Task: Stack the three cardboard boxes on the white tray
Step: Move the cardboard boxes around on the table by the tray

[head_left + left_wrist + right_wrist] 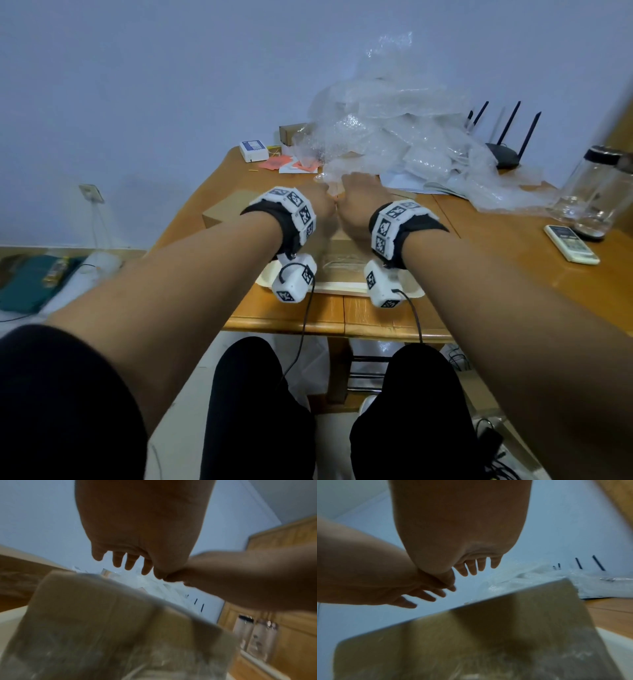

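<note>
- We are hovering left hand [322, 205] and right hand [363, 202], fingers relaxed, grasping nothing, above the box [344, 246].
- The box is sitting on the white tray [412, 291], seemingly as stack base.

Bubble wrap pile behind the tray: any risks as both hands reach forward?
1. Both the left hand and the right hand are open at the edge of the bubble wrap; they may drag it onto the box on the white tray.
2. Whatever lies under the wrap is hidden, so a grasp there may miss.
3. A pulled sheet could tip the glass jar.
</note>
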`<state>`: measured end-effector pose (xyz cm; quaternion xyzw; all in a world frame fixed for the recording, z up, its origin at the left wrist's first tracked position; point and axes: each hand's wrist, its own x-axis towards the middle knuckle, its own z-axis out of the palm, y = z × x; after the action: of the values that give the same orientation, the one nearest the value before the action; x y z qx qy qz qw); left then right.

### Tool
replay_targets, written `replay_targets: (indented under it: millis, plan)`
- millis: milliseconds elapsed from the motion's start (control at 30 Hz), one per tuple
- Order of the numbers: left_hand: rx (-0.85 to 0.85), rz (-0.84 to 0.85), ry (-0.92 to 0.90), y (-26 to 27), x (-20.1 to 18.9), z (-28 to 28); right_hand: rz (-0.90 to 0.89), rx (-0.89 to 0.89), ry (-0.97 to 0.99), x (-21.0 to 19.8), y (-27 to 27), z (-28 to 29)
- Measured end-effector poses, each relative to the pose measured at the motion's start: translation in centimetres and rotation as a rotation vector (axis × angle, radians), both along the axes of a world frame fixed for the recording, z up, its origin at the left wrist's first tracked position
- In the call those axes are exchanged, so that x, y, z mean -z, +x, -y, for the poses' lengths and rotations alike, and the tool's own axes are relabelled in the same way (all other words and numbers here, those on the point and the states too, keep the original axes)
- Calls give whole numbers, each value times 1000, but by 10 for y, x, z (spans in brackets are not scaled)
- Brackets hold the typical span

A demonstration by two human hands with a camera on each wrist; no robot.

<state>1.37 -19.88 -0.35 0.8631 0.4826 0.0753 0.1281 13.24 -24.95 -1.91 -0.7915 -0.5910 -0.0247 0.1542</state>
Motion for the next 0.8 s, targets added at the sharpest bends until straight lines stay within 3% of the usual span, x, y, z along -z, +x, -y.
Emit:
replay_targets:
  millis: [133, 467, 567, 667, 733, 800]
  plan:
    - [97, -224, 30, -4, 39, 2, 97, -39, -198, 34, 1, 1]
    - [153, -60, -2, -21, 54, -17, -12, 12, -205, 46, 45, 6]
    - [106, 71, -63, -23, 56, -17, -175, 37, -193, 46, 55, 16]
    - [-45, 438, -226, -28, 61, -17, -392, 63, -124, 49, 54, 17]
    - [-167, 635, -392, -32, 67, -23, -672, 92, 3, 53, 54, 18]
    - [-230, 684, -490, -35, 68, -27, -1035, 147, 138, 59, 54, 22]
